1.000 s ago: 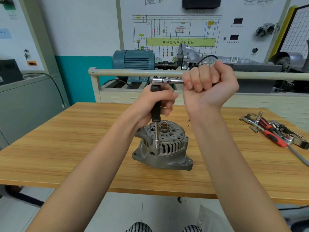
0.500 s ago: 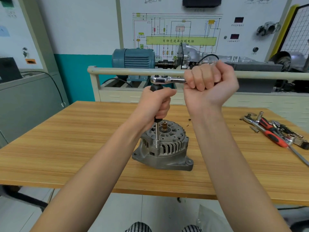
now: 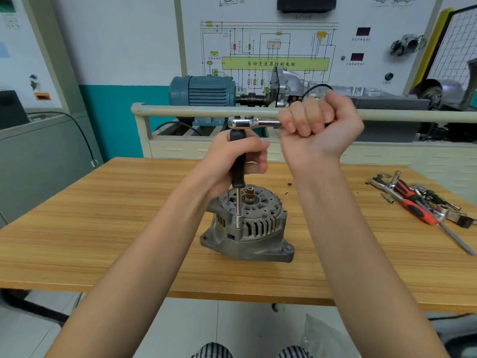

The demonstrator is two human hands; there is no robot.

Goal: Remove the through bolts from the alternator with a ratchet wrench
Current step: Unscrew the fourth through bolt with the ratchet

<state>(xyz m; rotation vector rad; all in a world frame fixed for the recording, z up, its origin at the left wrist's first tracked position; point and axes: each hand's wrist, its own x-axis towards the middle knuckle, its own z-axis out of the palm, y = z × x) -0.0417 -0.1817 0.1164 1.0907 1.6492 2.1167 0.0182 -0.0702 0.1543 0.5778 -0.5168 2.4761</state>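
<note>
Bare worktop left of the alternator, open strip in front of it, loose tools crowd the right side, rail stands behind

The alternator had a dull grey cast-metal body, rough and matt, with a brass-coloured shaft end on top. The ratchet wrench was of polished chrome metal, very glossy. The extension under it had a black matt part and a smooth shiny steel rod. The tabletop was light wood with fine grain, smooth and a little satin.
</note>
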